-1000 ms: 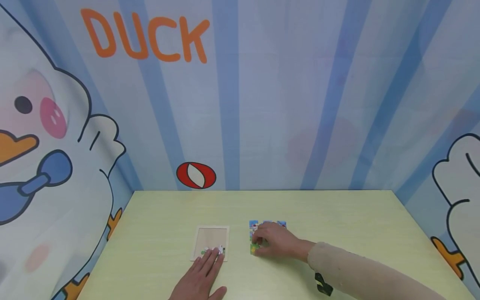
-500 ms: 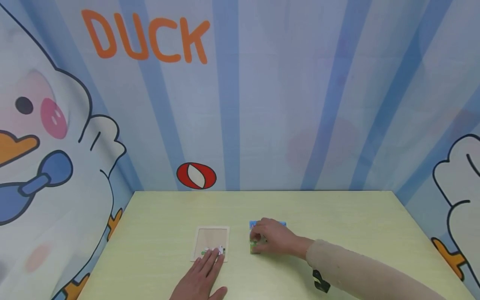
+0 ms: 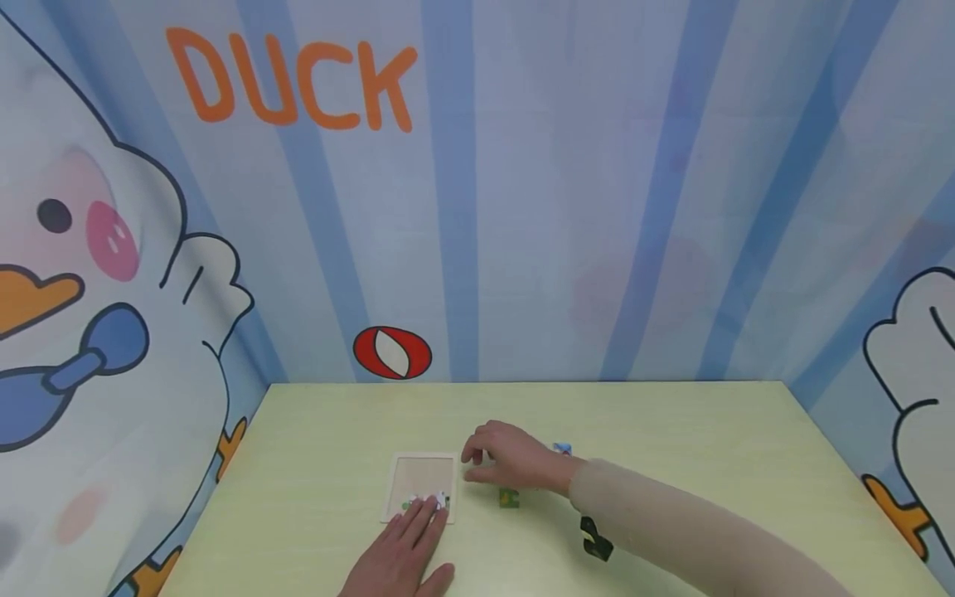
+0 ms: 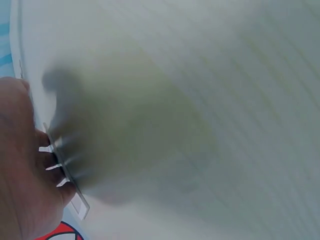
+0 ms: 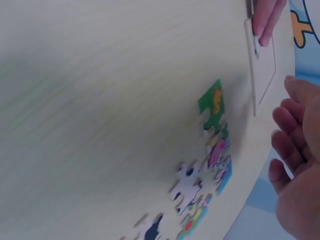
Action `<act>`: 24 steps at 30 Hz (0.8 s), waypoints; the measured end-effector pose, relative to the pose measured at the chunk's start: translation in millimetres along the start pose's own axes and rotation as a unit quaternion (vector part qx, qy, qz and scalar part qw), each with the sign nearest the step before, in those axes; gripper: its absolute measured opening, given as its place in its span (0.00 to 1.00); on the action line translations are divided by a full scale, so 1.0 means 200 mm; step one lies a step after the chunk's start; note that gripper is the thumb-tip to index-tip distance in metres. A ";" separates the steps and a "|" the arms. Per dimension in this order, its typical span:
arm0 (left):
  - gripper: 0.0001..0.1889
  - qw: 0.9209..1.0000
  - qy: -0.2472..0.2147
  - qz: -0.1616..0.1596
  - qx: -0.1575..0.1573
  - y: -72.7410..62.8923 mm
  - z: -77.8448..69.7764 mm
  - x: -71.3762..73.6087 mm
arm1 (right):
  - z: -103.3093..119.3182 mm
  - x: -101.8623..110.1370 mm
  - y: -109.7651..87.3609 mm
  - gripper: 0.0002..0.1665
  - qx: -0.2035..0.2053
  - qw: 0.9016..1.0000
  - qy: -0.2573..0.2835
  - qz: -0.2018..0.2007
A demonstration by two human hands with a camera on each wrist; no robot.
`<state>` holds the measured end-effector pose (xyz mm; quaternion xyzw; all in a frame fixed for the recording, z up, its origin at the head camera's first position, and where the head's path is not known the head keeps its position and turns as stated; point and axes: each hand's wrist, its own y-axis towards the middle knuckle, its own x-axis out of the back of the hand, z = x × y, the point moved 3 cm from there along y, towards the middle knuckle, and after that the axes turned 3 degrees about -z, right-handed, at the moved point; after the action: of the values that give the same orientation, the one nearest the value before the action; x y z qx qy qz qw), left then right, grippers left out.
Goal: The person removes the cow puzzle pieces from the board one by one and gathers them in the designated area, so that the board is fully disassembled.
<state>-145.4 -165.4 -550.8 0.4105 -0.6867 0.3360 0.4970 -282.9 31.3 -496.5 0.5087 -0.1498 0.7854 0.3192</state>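
Note:
My left hand (image 3: 395, 551) lies with straight fingers over the lower part of a shallow wooden puzzle frame (image 3: 422, 474). White and green puzzle pieces (image 3: 440, 498) show in the frame at its fingertips. Just right of the frame, my right hand (image 3: 511, 456) hovers with thumb and fingers bent but apart; no piece is visible between them. Beneath it lie loose jigsaw pieces, among them a green piece (image 3: 510, 498) and a blue piece (image 3: 562, 448). The right wrist view shows a white-and-black piece (image 5: 186, 187) and other coloured ones that the hand hides in the head view.
A pale yellow table (image 3: 336, 431) bears everything. Behind it hangs a blue striped backdrop (image 3: 537, 207) with duck drawings. A black-and-yellow thing (image 3: 595, 539) shows beneath the right sleeve (image 3: 656, 514).
My right hand has moved left from over the loose pieces towards the frame, uncovering the green corner piece. My left hand has stayed on the frame.

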 end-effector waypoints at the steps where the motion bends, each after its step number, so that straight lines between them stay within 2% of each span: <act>1: 0.43 1.000 0.006 0.005 0.002 0.00 0.00 0.01 | 0.01 0.00 0.02 0.12 -0.003 1.000 0.005 0.008; 5: 0.45 1.000 0.017 0.018 0.009 0.01 -0.02 0.03 | 0.02 -0.02 0.08 0.14 -0.017 0.999 0.027 0.037; 10: 0.46 0.999 0.025 0.025 0.017 0.02 -0.02 0.03 | 0.05 -0.04 0.14 0.14 -0.015 0.998 0.049 0.049; 17: 0.45 1.000 0.010 -0.001 -0.001 0.00 -0.04 -0.01 | 0.08 -0.05 0.22 0.13 -0.004 0.996 0.073 0.053; 24: 0.45 1.000 -0.010 -0.011 -0.011 0.00 -0.06 -0.03 | 0.10 -0.09 0.27 0.14 -0.017 0.994 0.071 0.083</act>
<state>-139.6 -153.8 -554.1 0.4157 -0.6907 0.3194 0.4981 -298.7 -27.7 -498.9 0.4324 -0.1816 0.8405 0.2712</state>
